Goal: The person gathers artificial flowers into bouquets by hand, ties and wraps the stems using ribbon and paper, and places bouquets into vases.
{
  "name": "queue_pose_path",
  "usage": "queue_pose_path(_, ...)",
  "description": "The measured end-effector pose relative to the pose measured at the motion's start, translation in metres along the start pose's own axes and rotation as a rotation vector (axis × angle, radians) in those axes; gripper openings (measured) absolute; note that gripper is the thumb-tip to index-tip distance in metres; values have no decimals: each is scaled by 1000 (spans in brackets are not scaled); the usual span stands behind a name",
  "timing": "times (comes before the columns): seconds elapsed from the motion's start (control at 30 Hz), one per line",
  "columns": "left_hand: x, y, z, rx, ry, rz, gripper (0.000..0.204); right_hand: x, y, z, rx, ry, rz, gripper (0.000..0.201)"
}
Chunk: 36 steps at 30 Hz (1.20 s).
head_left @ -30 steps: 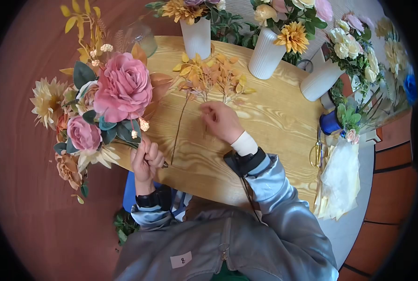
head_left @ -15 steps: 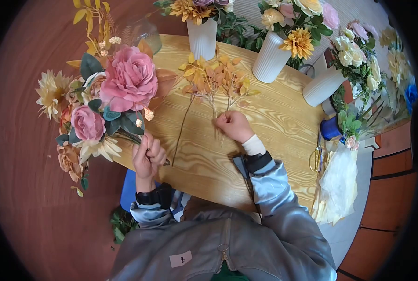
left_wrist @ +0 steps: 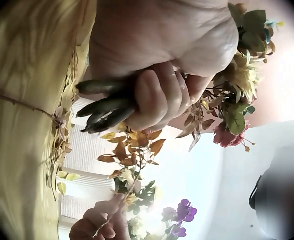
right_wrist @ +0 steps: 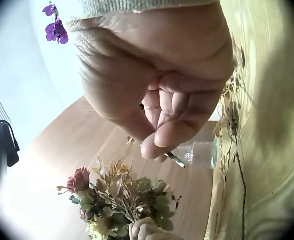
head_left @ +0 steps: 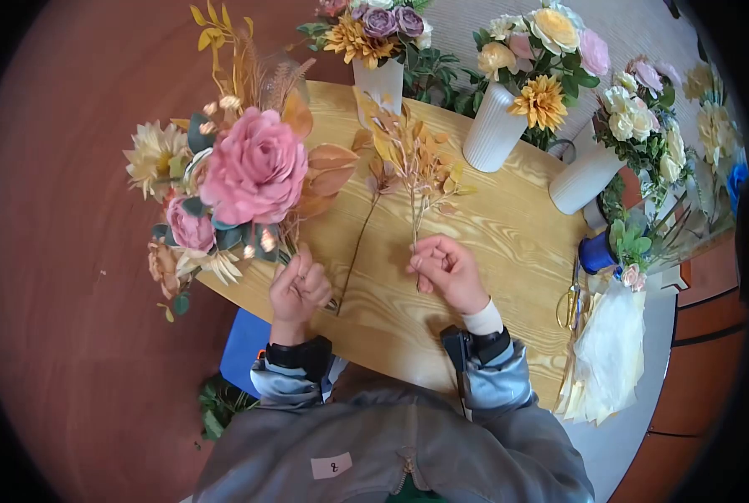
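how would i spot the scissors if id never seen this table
Find the wooden table, then its edge on the person's right. Just below the blue roll in the head view, alongside the pale sheets, lie the scissors, set apart by gold-coloured loop handles.

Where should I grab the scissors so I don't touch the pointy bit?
By the gold handles of the scissors, I'd say, coming in from the near left. The handle loops face the near side and the blades point away, while the white paper lies close along the right.
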<state>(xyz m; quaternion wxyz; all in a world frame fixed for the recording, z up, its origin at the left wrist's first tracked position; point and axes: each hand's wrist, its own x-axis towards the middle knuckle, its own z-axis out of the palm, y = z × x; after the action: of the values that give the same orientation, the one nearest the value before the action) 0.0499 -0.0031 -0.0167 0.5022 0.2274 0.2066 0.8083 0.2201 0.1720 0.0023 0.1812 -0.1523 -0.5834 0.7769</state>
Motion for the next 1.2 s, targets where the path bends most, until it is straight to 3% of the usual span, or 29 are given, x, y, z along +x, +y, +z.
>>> queue_pose_path(0.17,0,-7,4,-124,-135,-15,25,-8,-1,18,42,3,-105,19)
queue_pose_path(0.63,2,-21,16,-224,-271,-106,26,0,-4,50,-177,62,-351,16)
queue_pose_path(1.2,-3,-15,26,-197,-410,-138,30,-2,-1,68,120,186,-318,12)
